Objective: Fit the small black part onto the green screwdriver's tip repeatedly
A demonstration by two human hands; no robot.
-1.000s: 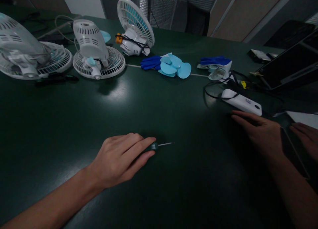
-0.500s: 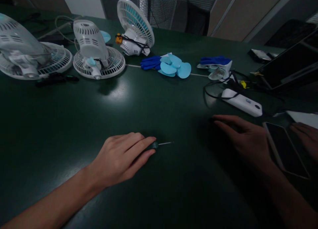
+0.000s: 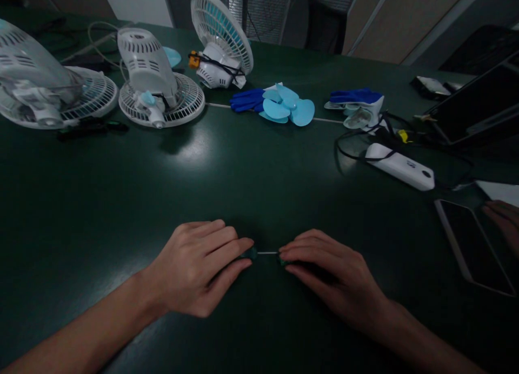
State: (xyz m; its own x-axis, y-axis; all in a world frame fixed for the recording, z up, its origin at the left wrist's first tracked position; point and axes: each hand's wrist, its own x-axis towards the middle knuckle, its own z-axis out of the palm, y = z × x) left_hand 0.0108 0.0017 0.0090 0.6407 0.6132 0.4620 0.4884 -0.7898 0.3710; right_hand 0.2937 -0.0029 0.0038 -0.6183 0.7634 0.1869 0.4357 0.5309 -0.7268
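My left hand is closed round the dark green handle of a screwdriver, just above the table. Its thin metal shaft points right, toward my right hand. Between the thumb and fingers of that hand is a small dark green piece, mostly hidden by the fingers. The shaft's end meets this piece or lies right beside it; which one, I cannot tell.
Fan heads and a fan with a wrapped cord stand at the back left. Farther right are light-blue fan blades, blue gloves, a white power strip and a phone. Another person's hand rests at the right edge.
My right hand has moved left from beside the phone, bringing the small dark piece to the screwdriver's tip. My left hand keeps its hold, slightly lower in view.
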